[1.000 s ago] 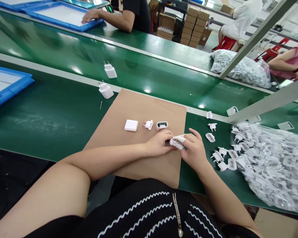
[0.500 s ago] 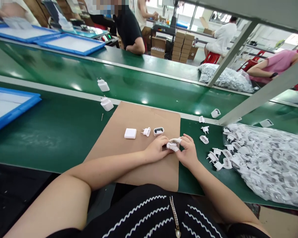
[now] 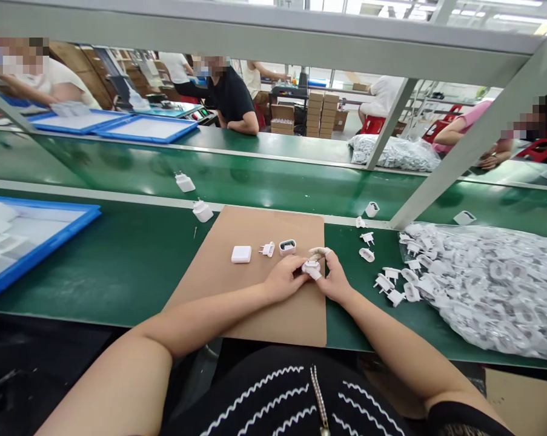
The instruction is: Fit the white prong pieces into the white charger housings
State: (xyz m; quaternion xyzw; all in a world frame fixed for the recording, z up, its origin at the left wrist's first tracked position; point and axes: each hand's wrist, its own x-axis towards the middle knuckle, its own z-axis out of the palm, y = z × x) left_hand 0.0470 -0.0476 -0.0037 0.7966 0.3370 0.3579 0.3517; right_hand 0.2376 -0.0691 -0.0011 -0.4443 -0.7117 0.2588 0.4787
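Note:
Over the right edge of a brown cardboard sheet (image 3: pixel 255 309), my left hand (image 3: pixel 285 278) and my right hand (image 3: pixel 334 275) meet around a small white plug piece (image 3: pixel 310 267). Both hands have their fingers closed on it. White coverings wrap some fingertips of my right hand. Just beyond my left hand lies an open white charger housing (image 3: pixel 287 246). To its left are a two-pin plug piece (image 3: pixel 267 249) and a white block (image 3: pixel 241 254).
A clear bag (image 3: pixel 495 290) full of white plug pieces lies at the right, loose pieces beside it. Two white chargers (image 3: pixel 203 211) stand at the back left. A blue-rimmed tray (image 3: pixel 41 260) is at the left. A slanted metal post (image 3: pixel 459 139) rises at the right. People sit across the bench.
The camera view has tilted upward, bringing an overhead beam and more of the left tray into sight. My hands remain together at the white piece, which now shows its oval face more clearly.

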